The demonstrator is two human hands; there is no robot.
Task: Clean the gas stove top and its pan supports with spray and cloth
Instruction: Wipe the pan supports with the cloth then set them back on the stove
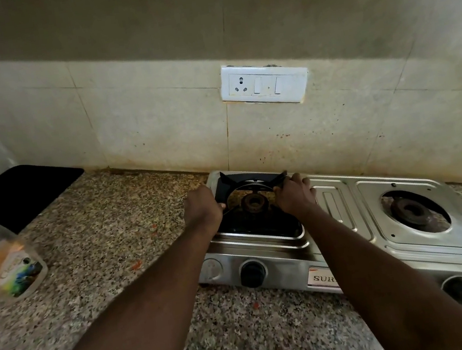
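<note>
A two-burner steel gas stove (336,207) stands on the granite counter against the tiled wall. Over its left burner (253,201) sits a black square pan support (243,182). My left hand (203,206) grips the support's left side and my right hand (294,194) grips its right side. Whether the support rests on the stove or is lifted off it, I cannot tell. The right burner (409,209) is bare, with no support over it. A clear plastic bottle (6,262) with a colourful label stands at the far left of the counter. No cloth is in view.
A black mat (17,194) lies in the back left corner of the counter. A white socket and switch plate (264,83) is on the wall above the stove. Two black knobs (252,273) are on the stove front. Speckled counter (119,236) stretches left of the stove.
</note>
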